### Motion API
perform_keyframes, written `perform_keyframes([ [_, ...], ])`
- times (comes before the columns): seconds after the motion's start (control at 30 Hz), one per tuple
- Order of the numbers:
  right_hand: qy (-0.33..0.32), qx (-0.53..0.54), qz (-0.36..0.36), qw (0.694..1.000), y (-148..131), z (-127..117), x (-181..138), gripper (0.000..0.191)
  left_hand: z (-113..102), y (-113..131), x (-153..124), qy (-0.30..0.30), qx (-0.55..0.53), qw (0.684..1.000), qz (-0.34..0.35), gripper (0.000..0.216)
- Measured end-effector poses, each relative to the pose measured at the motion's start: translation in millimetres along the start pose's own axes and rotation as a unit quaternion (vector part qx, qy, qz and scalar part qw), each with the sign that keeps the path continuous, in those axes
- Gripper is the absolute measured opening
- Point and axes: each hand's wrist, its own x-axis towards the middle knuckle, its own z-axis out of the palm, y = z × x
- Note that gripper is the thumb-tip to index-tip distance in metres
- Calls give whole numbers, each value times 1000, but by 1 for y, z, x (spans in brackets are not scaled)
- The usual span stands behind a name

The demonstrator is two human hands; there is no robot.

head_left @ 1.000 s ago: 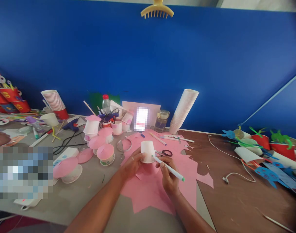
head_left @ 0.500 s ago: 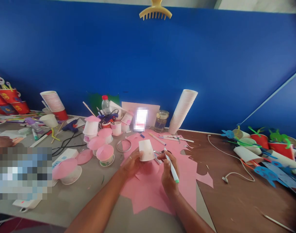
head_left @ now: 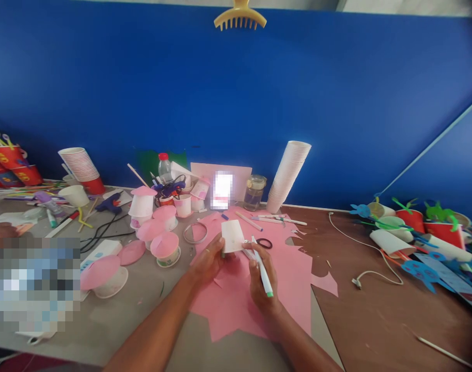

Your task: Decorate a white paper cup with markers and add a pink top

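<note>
A white paper cup (head_left: pixel 232 235), tilted with its base up, is gripped in my left hand (head_left: pixel 210 264) above the pink paper (head_left: pixel 296 294). My right hand (head_left: pixel 265 284) is closed around a white marker with a green end (head_left: pixel 263 268), its green end pointing down toward me. The index fingertip of this hand reaches the cup's lower right edge; whether it touches cannot be seen clearly. Scissors lie behind the right hand, with a black handle loop (head_left: pixel 264 243) showing and the rest mostly hidden.
To the left stand paper cups with pink paper tops (head_left: pixel 165 242). Behind are a lit phone (head_left: pixel 222 188), a glass jar (head_left: pixel 254 191) and a tall cup stack (head_left: pixel 289 175). A glue gun (head_left: pixel 109 202) and a co-worker's hand (head_left: pixel 1 233) are farther left; cup crafts (head_left: pixel 394 243) lie right.
My right hand and marker have moved left, closer to the cup. The cup has turned slightly in my left hand. More of the scissors' black loop shows. The view has shifted slightly.
</note>
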Motion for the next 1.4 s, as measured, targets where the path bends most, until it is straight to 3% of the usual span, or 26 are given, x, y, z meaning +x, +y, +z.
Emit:
perform_keyframes([
  [0.27,-23,-30,2,999,5,2,-1,31,-5,-2,-1,-4,25,1000,-15,36],
  [0.6,-44,-45,4,998,0,-3,6,28,5,2,-1,-10,51,998,-20,46],
  [0.73,0,-30,-58,998,-1,-5,7,29,4,-1,-1,-8,65,998,-18,43],
  [0.87,-7,-23,-95,995,-5,-8,8,28,1,-4,0,-11,83,996,-16,46],
  [1.1,-20,-25,-13,999,-2,-8,3,22,-6,-10,4,-2,121,992,-18,56],
  [1.4,-23,-40,-12,999,-4,-6,6,15,-10,-13,6,-2,129,991,-20,60],
])
